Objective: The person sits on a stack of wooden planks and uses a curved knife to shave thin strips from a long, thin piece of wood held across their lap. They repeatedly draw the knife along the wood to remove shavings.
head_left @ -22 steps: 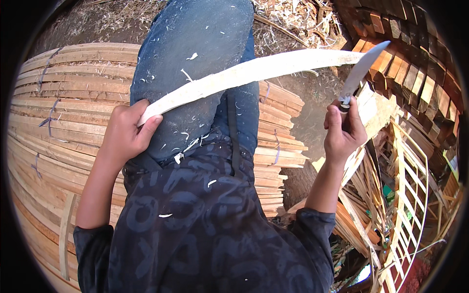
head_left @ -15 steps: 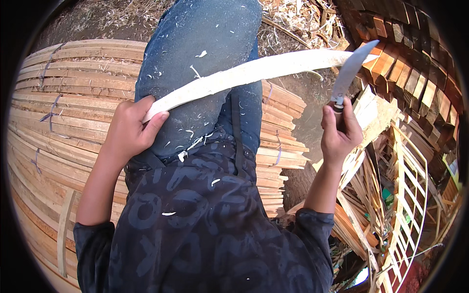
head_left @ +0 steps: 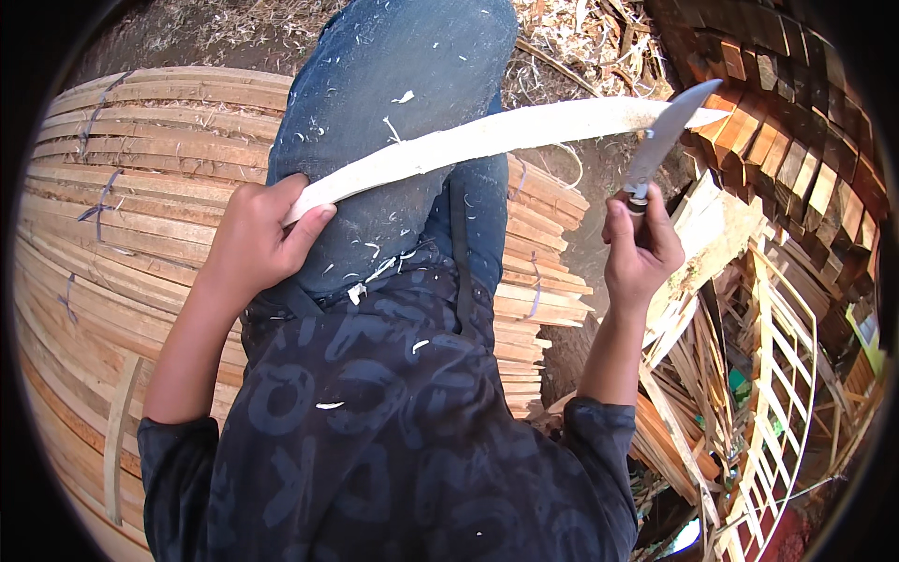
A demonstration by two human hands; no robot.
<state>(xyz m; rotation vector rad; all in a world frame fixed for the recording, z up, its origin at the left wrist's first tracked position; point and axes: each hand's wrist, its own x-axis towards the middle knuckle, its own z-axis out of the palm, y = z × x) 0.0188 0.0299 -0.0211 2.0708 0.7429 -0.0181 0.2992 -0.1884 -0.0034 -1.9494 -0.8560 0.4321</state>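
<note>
A long, pale, slightly curved strip of wood lies across my thigh and reaches out to a pointed tip at the right. Its near end is gripped by my left hand, thumb on top. My right hand is closed round the handle of a knife, whose wide curved blade points up and to the right. The blade crosses over the strip near its far tip; whether they touch I cannot tell. A thin curled shaving hangs beside the strip's lower edge.
Bundles of long planks, tied with purple string, lie under and left of my legs. Stacked wood blocks rise at the upper right. A slatted wooden frame and split scraps fill the lower right. Shavings dot my jeans and shirt.
My right hand has moved slightly left and down with the knife, whose blade now leans further right. The shaving below the strip has grown into a longer curl.
</note>
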